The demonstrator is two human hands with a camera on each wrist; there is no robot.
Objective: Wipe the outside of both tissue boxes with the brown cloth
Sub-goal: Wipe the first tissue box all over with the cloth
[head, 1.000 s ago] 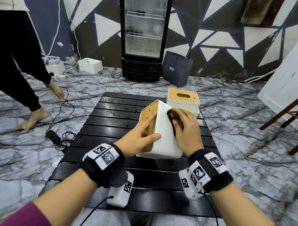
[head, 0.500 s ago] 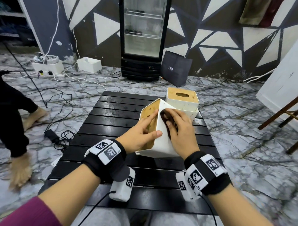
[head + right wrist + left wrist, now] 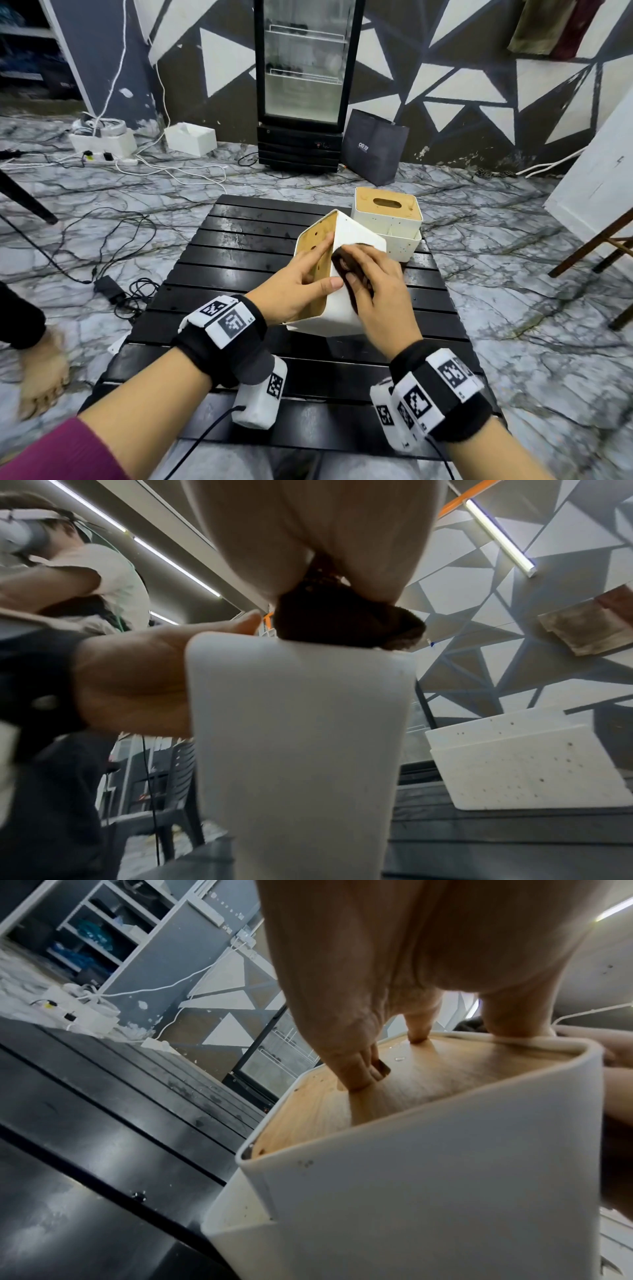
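The left hand (image 3: 294, 291) grips the tilted tissue box (image 3: 346, 308): its thumb lies across the white side wall and its fingers (image 3: 356, 1074) press on the wooden top face, one fingertip at the slot. The right hand (image 3: 380, 291) presses the brown cloth (image 3: 346, 263) flat against the same white wall, fingers bent over the bunched fabric; from the right wrist view the cloth (image 3: 346, 620) sits at the wall's upper edge, just beside the left thumb. The two hands are close together, on either side of the box's corner.

This box stands tipped on one lower edge on the black slatted bench (image 3: 239, 246), its wooden face turned toward the left. The second tissue box (image 3: 390, 222) stands upright on the bench just behind it, wooden lid up, its speckled white wall (image 3: 520, 767) near the far right edge of the bench.

Beyond the bench, on the marbled floor (image 3: 513, 274), stand a glass-door fridge (image 3: 305, 85), a dark paper bag (image 3: 373, 147) and loose cables (image 3: 120, 233).
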